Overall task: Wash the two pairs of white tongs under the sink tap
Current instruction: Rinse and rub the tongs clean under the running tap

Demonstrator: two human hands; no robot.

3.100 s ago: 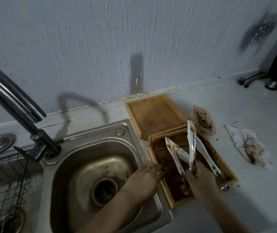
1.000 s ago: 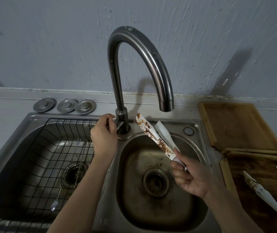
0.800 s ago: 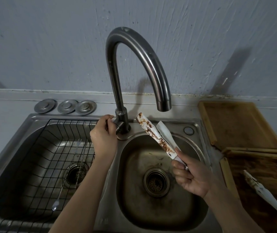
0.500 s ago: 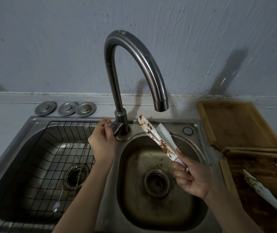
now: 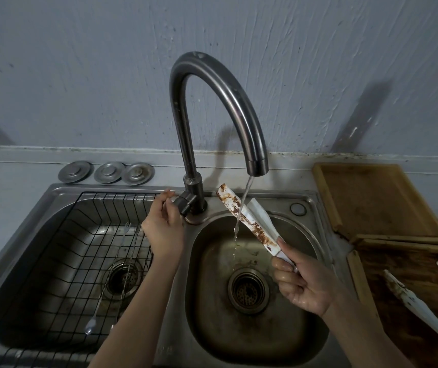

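Tongs (image 5: pixel 249 221), stained brown, stand tilted in my right hand (image 5: pixel 302 282), gripped at the hinge end over the right basin (image 5: pixel 316 328), water (image 5: pixel 241 208) from the tap (image 5: pixel 212 102) striking them. My left hand (image 5: pixel 162 229) pinches the tap lever (image 5: pixel 183 204). Second pair of tongs (image 5: pixel 422 312) lies on the wooden tray (image 5: pixel 355 277) beside the sink's right rim.

Stained white tongs (image 5: pixel 248 220) tilted under tap (image 5: pixel 257 166) stream; second pair (image 5: pixel 422 309) on tray.

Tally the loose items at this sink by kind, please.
White tongs: 2, one pair held in the right hand under the water, one pair on the wooden tray
Round metal sink stoppers: 3
Wooden trays: 2
Total: 7
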